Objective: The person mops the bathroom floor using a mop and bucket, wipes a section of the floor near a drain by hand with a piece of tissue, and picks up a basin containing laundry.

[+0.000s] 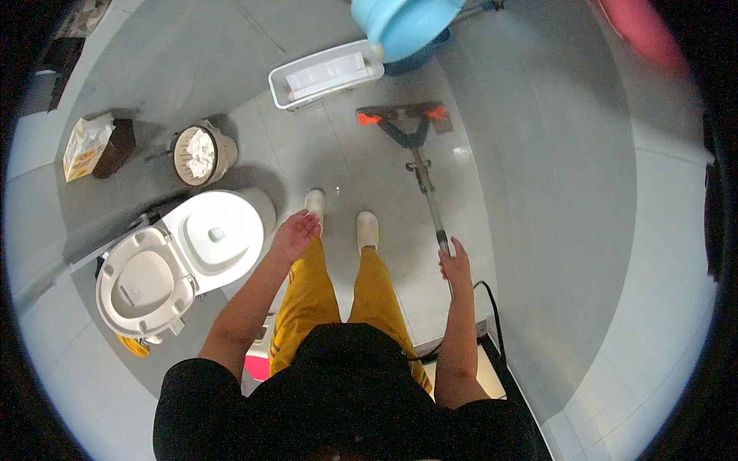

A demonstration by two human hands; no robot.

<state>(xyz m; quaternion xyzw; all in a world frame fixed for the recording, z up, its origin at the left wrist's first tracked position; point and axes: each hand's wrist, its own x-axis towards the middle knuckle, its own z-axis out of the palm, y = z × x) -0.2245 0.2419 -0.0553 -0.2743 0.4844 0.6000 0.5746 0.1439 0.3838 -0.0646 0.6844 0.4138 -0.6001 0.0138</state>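
Note:
My right hand [455,266] is wrapped around the upper pole of a long-handled floor cleaning tool [429,196]. From there the pole slants away to a black forked joint and a wide dark head [406,110] with orange ends, which rests on the grey tiled floor [369,167]. My left hand [297,233] hangs empty with its palm partly turned up, fingers loosely extended. It appears above my left shoe [315,201], between my leg and the white toilet [216,239], whose lid and seat are raised.
Left of me are a waste bin [226,151] with crumpled paper and a tissue pack [86,147]. Ahead sit a white tub [326,74] and a light-blue basin [403,26]. A black cord [494,314] loops beside my right arm, near the grey wall [553,201].

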